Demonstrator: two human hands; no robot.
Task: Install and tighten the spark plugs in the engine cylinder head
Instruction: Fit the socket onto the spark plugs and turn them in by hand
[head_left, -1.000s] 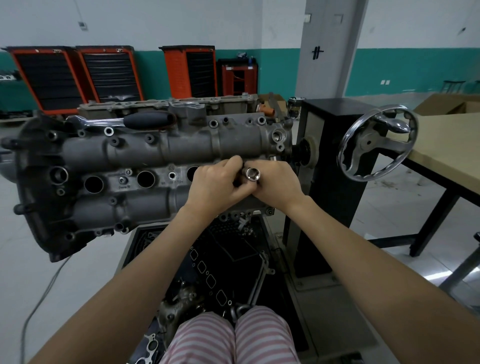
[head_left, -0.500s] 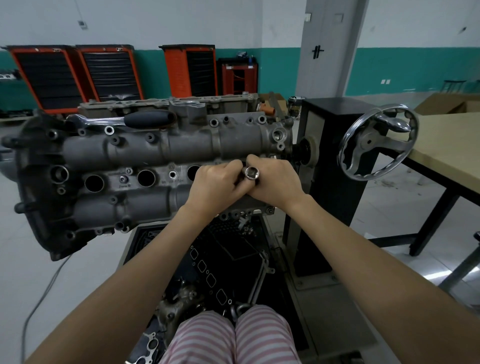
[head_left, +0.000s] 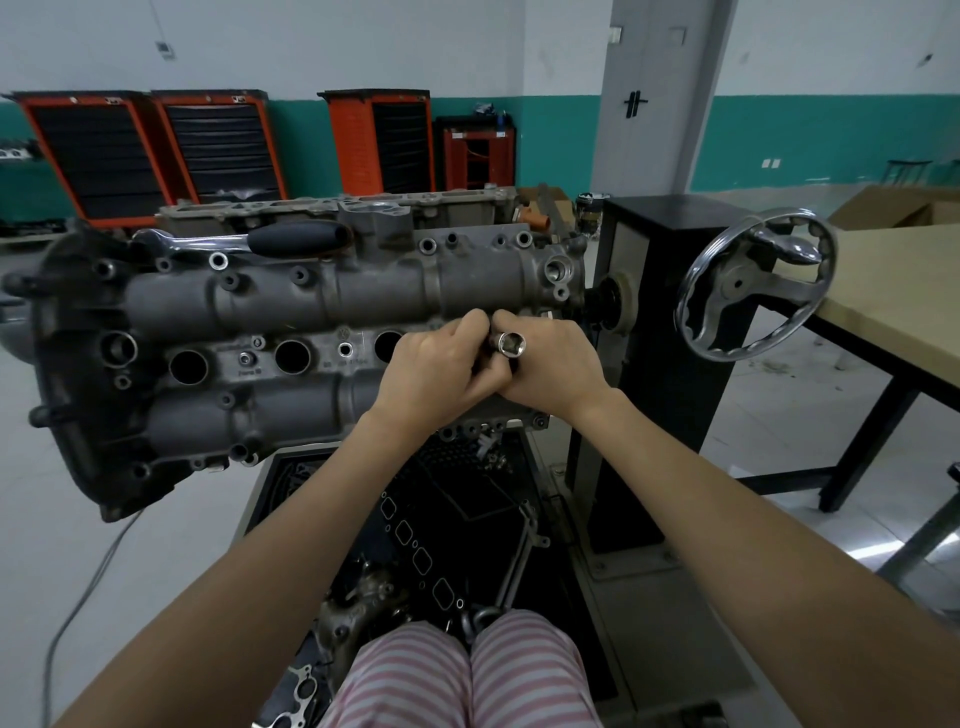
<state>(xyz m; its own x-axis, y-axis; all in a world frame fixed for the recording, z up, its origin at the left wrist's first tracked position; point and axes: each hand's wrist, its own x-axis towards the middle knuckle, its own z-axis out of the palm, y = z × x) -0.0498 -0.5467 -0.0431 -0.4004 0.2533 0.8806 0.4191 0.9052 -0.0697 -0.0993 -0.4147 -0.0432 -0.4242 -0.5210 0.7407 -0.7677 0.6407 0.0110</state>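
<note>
The grey engine cylinder head (head_left: 270, 301) hangs on a stand in front of me, with three open spark plug holes (head_left: 292, 356) showing along its middle row. A chrome spark plug socket (head_left: 510, 344) pokes out toward me over the rightmost hole, its square drive end facing me. My left hand (head_left: 434, 370) and my right hand (head_left: 550, 366) meet around it, fingers of both curled round the socket's shaft. The rightmost hole and any spark plug are hidden under my hands.
A ratchet wrench with a black handle (head_left: 291, 240) lies on top of the head. The stand's chrome handwheel (head_left: 756, 283) is to the right, beside a wooden table (head_left: 893, 291). A tray of loose engine parts (head_left: 447, 525) sits below. Orange tool cabinets (head_left: 135, 150) line the back wall.
Both hands have shifted slightly around the socket, and its end has crept a little upward. The cylinder head and the ratchet have not moved.
</note>
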